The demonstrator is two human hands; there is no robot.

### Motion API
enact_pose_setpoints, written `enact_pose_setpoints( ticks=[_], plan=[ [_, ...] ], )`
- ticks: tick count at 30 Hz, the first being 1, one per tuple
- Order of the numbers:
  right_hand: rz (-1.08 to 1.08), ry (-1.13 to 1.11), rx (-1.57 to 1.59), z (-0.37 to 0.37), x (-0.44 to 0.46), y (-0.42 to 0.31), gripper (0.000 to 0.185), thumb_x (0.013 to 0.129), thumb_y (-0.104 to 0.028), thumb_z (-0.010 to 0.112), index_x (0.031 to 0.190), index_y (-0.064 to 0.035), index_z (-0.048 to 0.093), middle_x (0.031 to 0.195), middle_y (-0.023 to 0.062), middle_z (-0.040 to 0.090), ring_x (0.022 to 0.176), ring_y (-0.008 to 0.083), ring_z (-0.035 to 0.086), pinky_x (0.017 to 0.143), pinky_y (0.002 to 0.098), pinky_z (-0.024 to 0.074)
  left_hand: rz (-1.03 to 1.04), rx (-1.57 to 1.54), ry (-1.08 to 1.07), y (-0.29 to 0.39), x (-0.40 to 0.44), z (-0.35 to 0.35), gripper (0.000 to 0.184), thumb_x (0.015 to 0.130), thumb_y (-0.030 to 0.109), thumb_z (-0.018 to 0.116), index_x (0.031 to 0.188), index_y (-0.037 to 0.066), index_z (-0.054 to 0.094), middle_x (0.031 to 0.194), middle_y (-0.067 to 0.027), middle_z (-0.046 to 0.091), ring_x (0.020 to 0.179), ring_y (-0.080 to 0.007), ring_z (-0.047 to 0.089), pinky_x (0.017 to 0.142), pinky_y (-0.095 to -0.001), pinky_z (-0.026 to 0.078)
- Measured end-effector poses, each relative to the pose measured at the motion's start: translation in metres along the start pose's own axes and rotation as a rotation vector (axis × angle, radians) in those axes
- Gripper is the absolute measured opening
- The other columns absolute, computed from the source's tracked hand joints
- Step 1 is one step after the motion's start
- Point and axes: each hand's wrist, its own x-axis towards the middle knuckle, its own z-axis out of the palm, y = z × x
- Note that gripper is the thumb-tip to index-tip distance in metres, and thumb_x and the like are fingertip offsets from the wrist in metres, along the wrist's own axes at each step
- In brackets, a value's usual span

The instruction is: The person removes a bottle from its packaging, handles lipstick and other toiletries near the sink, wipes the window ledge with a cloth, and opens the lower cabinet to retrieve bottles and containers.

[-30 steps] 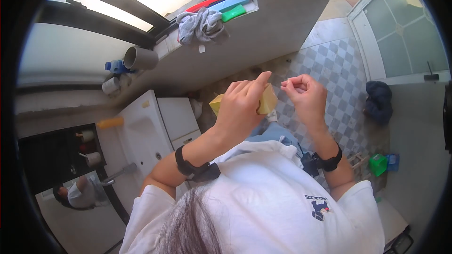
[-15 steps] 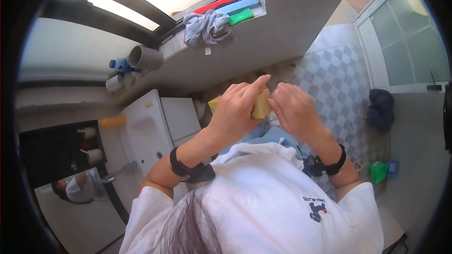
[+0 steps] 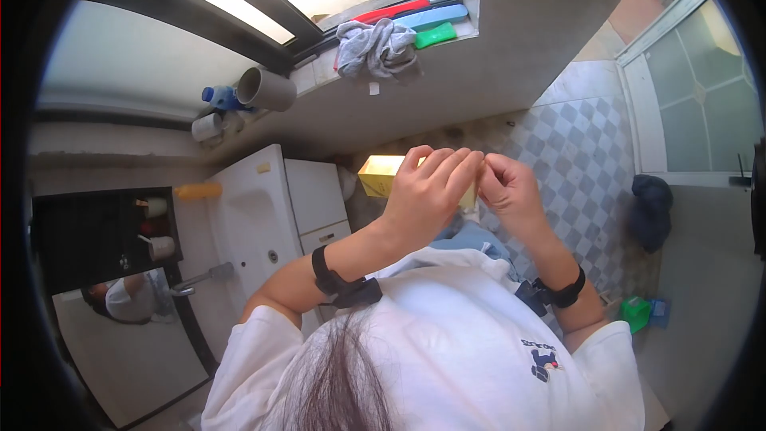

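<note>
My left hand is curled over a yellow cardboard box in front of my shirt. The box's left end stands open, showing a bright inside, while its middle is hidden behind my fingers. A paler bit of yellow shows between my two hands. My right hand is closed in a pinch at the box's right end, its fingertips meeting those of my left hand. What the pinch holds is hidden. Black straps circle both forearms.
A white washbasin with a tap is at left, above a white cabinet. A grey cloth drapes the window ledge beside a grey cup. Checkered floor lies beyond my right hand, with a green container nearby.
My left thumb and fingers, raised before, have curled down over the box. The box's open left end now shows more. My right fingers have tightened into a pinch. The view has shifted slightly.
</note>
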Motion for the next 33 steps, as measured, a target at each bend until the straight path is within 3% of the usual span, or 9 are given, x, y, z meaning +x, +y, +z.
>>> enact_pose_setpoints(
  ticks=[7,10,16,18,21,24,25,29,33],
  plan=[
    [0.059,0.045,-0.073,0.002,0.011,-0.006,0.031,0.095,-0.022,0.062,0.072,-0.0021,0.055,0.063,-0.0004,0.053,0.057,0.0057,0.047,0.052,0.0245,0.0385,-0.063,0.022,0.053,-0.007,0.005,0.003,0.059,0.060,0.002,0.078,0.117,0.006,0.064,0.108,-0.0102,0.070,0.098,-0.0281,0.067,0.086,-0.0390,0.052],
    [-0.292,0.169,-0.399,-0.001,0.009,-0.024,0.032,0.094,-0.021,0.062,0.069,-0.0019,0.054,0.060,-0.0007,0.051,0.056,0.0058,0.046,0.051,0.0246,0.0388,-0.248,-0.251,-0.094,-0.009,0.007,-0.009,0.052,0.064,0.007,0.084,0.114,0.008,0.066,0.103,-0.0094,0.070,0.091,-0.0280,0.068,0.078,-0.0357,0.055],
    [0.094,-0.097,0.200,-0.013,0.005,-0.055,0.028,0.094,-0.014,0.058,0.071,-0.0005,0.050,0.065,-0.0020,0.049,0.062,0.0058,0.046,0.054,0.0237,0.0373,-0.153,-0.078,0.028,-0.024,0.005,-0.004,0.050,0.067,0.011,0.086,0.113,0.010,0.066,0.101,-0.0076,0.070,0.087,-0.0275,0.068,0.075,-0.0339,0.056],
    [-0.361,0.169,-0.131,-0.018,-0.008,-0.075,0.026,0.096,-0.009,0.058,0.073,-0.0016,0.049,0.067,-0.0024,0.050,0.063,0.0041,0.047,0.055,0.0210,0.0363,-0.235,0.016,-0.096,-0.046,-0.010,-0.002,0.049,0.072,0.012,0.085,0.116,0.009,0.065,0.100,-0.0085,0.069,0.086,-0.0251,0.067,0.078,-0.0309,0.055],
    [-0.449,0.159,-0.140,-0.034,0.004,-0.094,0.015,0.096,-0.004,0.058,0.082,-0.0004,0.058,0.066,0.0011,0.053,0.064,0.0114,0.058,0.057,0.0259,0.0441,-0.411,-0.298,-0.167,-0.047,-0.007,-0.012,0.047,0.073,0.009,0.086,0.115,0.007,0.065,0.100,-0.0079,0.070,0.090,-0.0190,0.066,0.083,-0.0289,0.053],
    [-0.593,0.306,-0.835,-0.038,0.018,-0.047,0.011,0.094,0.001,0.057,0.101,0.0009,0.066,0.075,0.0082,0.064,0.072,0.0268,0.068,0.066,0.0377,0.0523,-0.408,-0.891,-0.140,-0.038,-0.005,-0.015,0.063,0.072,0.007,0.088,0.127,0.006,0.058,0.101,-0.0073,0.070,0.094,-0.0136,0.064,0.086,-0.0288,0.052],
    [-0.597,0.308,-1.111,-0.038,0.016,-0.047,0.029,0.092,0.001,0.060,0.120,-0.0018,0.066,0.100,0.0160,0.069,0.089,0.0364,0.068,0.081,0.0446,0.0539,-0.431,-1.016,-0.157,-0.034,0.000,-0.018,0.077,0.071,0.007,0.089,0.136,0.006,0.049,0.103,-0.0076,0.070,0.095,-0.0134,0.063,0.087,-0.0290,0.052],
    [-0.032,-0.056,-1.022,-0.030,0.004,-0.064,0.040,0.089,0.005,0.062,0.128,-0.0029,0.063,0.126,0.0167,0.064,0.099,0.0321,0.067,0.084,0.0379,0.0538,-0.362,-1.244,-0.290,-0.036,0.002,-0.021,0.112,0.070,0.008,0.091,0.157,0.008,0.020,0.106,-0.0090,0.069,0.094,-0.0137,0.063,0.086,-0.0292,0.052],
    [-0.652,-0.179,-0.628,-0.020,0.004,-0.064,0.046,0.078,0.000,0.073,0.123,-0.0067,0.066,0.118,0.0124,0.065,0.096,0.0299,0.067,0.078,0.0348,0.0564,-0.428,-1.424,-0.520,-0.040,-0.001,-0.031,0.121,0.069,0.013,0.092,0.159,0.007,0.012,0.105,-0.0110,0.069,0.093,-0.0174,0.066,0.085,-0.0308,0.053]
  ],
)
